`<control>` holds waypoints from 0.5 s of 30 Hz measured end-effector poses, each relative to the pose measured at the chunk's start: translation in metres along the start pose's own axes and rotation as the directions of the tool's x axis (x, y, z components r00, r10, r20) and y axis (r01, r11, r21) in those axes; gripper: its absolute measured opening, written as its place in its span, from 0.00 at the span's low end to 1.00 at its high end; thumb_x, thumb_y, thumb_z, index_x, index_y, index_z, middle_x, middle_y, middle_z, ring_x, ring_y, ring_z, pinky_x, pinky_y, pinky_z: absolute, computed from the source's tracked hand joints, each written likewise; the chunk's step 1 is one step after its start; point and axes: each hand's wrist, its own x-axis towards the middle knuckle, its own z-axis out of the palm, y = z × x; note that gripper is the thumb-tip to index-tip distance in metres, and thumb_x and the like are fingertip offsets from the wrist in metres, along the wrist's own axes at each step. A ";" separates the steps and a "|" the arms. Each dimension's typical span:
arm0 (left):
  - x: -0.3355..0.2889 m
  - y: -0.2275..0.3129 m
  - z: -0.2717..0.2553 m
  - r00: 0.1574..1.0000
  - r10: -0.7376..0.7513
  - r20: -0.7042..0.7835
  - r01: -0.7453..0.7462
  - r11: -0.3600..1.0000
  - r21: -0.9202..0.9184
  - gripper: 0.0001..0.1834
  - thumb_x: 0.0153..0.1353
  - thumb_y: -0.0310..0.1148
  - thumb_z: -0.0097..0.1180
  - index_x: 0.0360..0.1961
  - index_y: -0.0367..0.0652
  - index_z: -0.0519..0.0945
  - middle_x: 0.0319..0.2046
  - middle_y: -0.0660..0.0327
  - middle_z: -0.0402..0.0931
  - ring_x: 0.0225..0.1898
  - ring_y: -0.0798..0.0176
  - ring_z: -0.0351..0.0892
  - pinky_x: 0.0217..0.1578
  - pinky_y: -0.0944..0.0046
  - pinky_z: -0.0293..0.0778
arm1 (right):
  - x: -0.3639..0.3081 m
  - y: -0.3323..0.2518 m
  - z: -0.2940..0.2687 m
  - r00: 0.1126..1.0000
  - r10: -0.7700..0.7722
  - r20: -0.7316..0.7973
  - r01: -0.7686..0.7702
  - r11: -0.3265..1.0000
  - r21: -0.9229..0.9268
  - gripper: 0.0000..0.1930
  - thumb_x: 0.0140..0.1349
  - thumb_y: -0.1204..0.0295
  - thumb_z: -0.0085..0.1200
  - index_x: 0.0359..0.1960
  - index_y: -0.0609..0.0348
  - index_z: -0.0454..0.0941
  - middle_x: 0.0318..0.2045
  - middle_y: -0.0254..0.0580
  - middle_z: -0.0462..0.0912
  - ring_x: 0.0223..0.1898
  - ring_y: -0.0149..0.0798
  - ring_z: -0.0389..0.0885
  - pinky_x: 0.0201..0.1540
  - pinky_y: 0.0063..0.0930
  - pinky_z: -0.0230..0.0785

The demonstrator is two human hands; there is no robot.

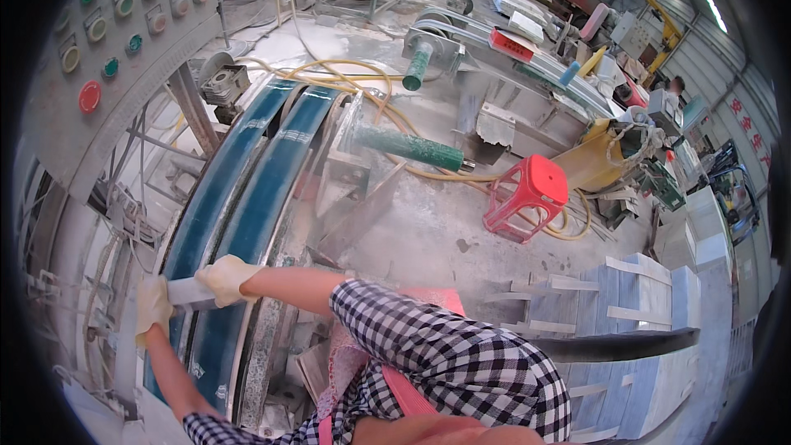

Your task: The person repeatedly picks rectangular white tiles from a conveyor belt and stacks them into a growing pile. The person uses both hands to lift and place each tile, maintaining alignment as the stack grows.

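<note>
Left hand point(153, 306), gloved: was closed round the left end of a pale block point(189, 292), at the left belt point(202, 206)'s outer edge. Right hand point(227, 280), gloved: gripped the other end, over the right belt point(251, 206). Block: lay crosswise; belt contact was unclear. Beyond the right belt's right edge: stood a red stool point(544, 180); farther, a green roller point(412, 148).

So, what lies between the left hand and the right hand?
In the head view, a pale block lies between the left hand and the right hand, over the blue-green belts.
</note>
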 end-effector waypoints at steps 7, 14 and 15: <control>-0.112 0.038 0.010 0.990 -0.012 -0.141 -0.018 0.977 -0.214 0.23 0.28 0.43 0.77 0.23 0.38 0.83 0.25 0.45 0.82 0.34 0.38 0.82 0.58 0.48 0.71 | 0.004 0.020 -0.030 0.869 -0.395 0.297 0.428 0.902 -0.053 0.39 0.43 0.56 0.70 0.62 0.43 0.74 0.50 0.46 0.83 0.51 0.54 0.81 0.55 0.47 0.72; -0.151 -0.003 0.058 0.964 -0.267 0.021 0.177 0.576 -0.798 0.37 0.46 0.46 0.71 0.55 0.34 0.77 0.51 0.44 0.78 0.53 0.47 0.78 0.62 0.52 0.67 | -0.003 0.028 -0.033 0.872 -0.453 0.184 0.477 0.871 -0.115 0.42 0.47 0.56 0.71 0.67 0.43 0.68 0.49 0.50 0.82 0.51 0.54 0.81 0.53 0.46 0.73; -0.164 -0.011 0.070 0.940 -0.329 0.093 0.222 0.382 -0.897 0.40 0.50 0.47 0.69 0.61 0.34 0.74 0.55 0.45 0.76 0.56 0.50 0.76 0.62 0.54 0.66 | -0.012 0.031 -0.032 0.875 -0.477 0.083 0.484 0.867 -0.121 0.50 0.41 0.58 0.76 0.70 0.44 0.63 0.59 0.52 0.77 0.58 0.53 0.77 0.57 0.43 0.72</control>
